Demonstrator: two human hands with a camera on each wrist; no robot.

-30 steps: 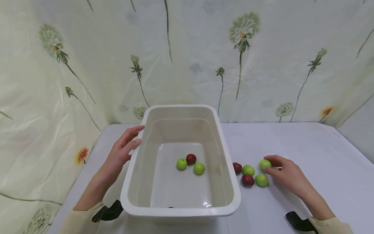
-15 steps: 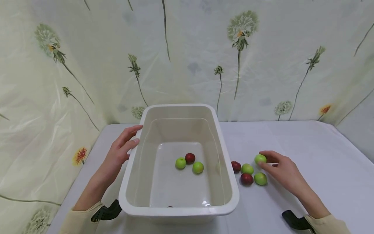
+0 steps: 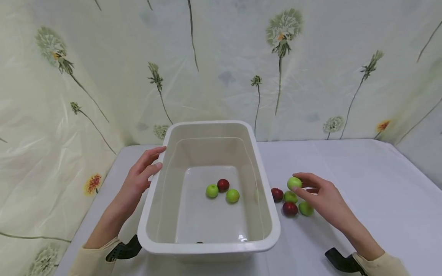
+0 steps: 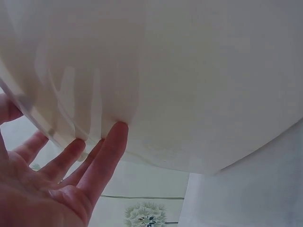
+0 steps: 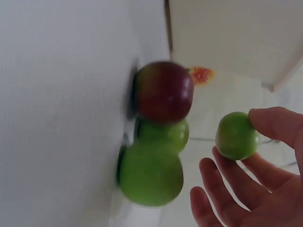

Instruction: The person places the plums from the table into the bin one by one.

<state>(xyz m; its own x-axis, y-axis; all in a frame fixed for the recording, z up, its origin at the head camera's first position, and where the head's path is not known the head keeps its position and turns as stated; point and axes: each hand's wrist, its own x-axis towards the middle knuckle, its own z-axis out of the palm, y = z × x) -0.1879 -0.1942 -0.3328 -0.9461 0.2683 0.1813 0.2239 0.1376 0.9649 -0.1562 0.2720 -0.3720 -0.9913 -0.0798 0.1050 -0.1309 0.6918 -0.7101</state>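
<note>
My right hand [image 3: 322,197] pinches a small green apple [image 3: 293,183] between thumb and fingertips. In the right wrist view that apple [image 5: 236,136] is held up off the white tabletop. Close under it lie two green apples, the nearer [image 3: 305,209] and the farther [image 3: 290,197], and two dark red apples, the front [image 3: 290,209] and the back [image 3: 277,194]. My left hand [image 3: 138,180] rests its fingers along the left side of a white plastic tub [image 3: 272,230]. Its fingertips [image 4: 118,132] touch the tub's outer wall in the left wrist view.
On the tub's floor lie a red apple [image 3: 223,185] and two green apples, one left [image 3: 212,191] and one right [image 3: 233,196]. A dark bit shows over the near rim. A flowered sheet [image 3: 214,57] hangs behind the white-covered table [image 3: 362,184].
My right hand has lifted the green apple away from the others and carried it left toward the tub. The left hand stays at the tub's side.
</note>
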